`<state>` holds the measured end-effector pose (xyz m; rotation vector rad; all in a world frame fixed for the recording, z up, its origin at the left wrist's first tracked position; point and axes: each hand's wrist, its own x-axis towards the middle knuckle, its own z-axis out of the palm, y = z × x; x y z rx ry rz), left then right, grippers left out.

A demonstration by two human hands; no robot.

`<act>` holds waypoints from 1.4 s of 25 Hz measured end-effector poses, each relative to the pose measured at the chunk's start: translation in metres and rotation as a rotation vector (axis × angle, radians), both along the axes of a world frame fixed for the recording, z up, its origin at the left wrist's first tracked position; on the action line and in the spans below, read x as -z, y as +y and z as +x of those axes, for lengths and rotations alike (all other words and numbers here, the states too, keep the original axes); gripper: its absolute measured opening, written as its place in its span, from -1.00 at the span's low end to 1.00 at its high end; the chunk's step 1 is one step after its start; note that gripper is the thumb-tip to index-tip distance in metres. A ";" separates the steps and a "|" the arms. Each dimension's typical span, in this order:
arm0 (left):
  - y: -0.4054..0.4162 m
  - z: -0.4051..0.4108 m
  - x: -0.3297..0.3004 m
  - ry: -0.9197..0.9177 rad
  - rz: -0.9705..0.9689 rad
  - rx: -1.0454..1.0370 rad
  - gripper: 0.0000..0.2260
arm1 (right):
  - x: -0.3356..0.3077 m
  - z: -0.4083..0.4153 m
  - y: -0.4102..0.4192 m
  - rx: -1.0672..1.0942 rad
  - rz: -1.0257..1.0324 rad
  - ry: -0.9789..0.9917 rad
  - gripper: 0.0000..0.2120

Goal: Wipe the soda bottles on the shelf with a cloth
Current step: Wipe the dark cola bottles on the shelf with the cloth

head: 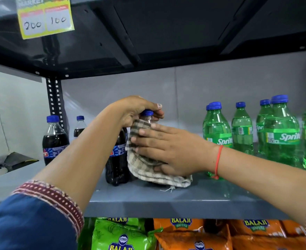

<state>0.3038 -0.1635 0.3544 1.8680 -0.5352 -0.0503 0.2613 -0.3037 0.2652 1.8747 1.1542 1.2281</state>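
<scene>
On the grey shelf (166, 201), mid-frame: left hand (136, 110) is clamped over the blue cap and neck of a dark cola bottle (117, 165), fingers curled round the top, bottle upright on the shelf surface. Right hand (168, 150) is flat, fingers spread, pressing a checked cloth (145, 170) against the bottle's right side; thumb tucked under the fabric, so it holds the cloth by palm pressure rather than a pinch. Cloth's lower fold drapes onto the shelf, loose thread at its front edge. Red thread bracelet (218, 159) on the right wrist.

Two more cola bottles (55, 139) stand to the left, apart from the held one, near the slotted upright. Sprite bottles (282, 134) (green, blue caps, several rows deep) are grouped at the right, clear of both hands. Yellow price tag (45, 17) hangs from the shelf above, reads 200 and 100. Balaji wafer packets (184, 235) sit on the tier below, green and orange.
</scene>
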 end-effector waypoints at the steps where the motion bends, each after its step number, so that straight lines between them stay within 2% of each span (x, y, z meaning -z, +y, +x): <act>1: 0.000 0.000 0.000 -0.010 0.013 -0.003 -0.88 | 0.001 0.000 0.001 0.002 -0.025 0.008 -0.50; 3: -0.001 0.001 0.000 -0.026 0.022 -0.007 -0.88 | 0.005 0.001 0.002 -0.010 -0.072 0.015 -0.52; 12: -0.004 -0.004 0.002 -0.040 0.021 -0.003 -0.86 | 0.003 0.001 -0.001 -0.037 -0.053 0.035 -0.50; 16: -0.005 -0.003 0.002 -0.046 0.022 -0.005 -0.86 | 0.005 -0.004 -0.005 0.040 -0.048 0.035 -0.45; 19: -0.006 -0.002 0.002 -0.054 0.032 -0.009 -0.85 | 0.012 -0.009 -0.006 0.061 0.069 0.075 -0.48; 23: -0.006 0.000 0.001 -0.052 0.038 -0.015 -0.87 | 0.027 -0.015 -0.001 -0.101 0.298 0.291 -0.72; 29: -0.003 -0.007 -0.003 -0.038 0.060 -0.026 -0.87 | 0.029 -0.054 -0.025 -0.090 0.381 0.312 -0.57; 30: -0.004 -0.012 -0.004 -0.100 0.119 -0.070 -0.85 | 0.028 -0.064 -0.034 -0.071 0.396 0.309 -0.55; 32: -0.011 -0.022 -0.009 -0.404 0.279 -0.282 -0.81 | 0.024 -0.084 -0.058 -0.031 0.436 0.304 -0.48; 34: -0.029 -0.036 -0.013 -0.767 0.238 -0.462 -0.68 | 0.020 -0.098 -0.079 0.022 0.468 0.277 -0.42; 35: -0.044 -0.044 -0.014 -0.883 0.161 -0.436 -0.62 | 0.018 -0.103 -0.088 0.057 0.471 0.268 -0.41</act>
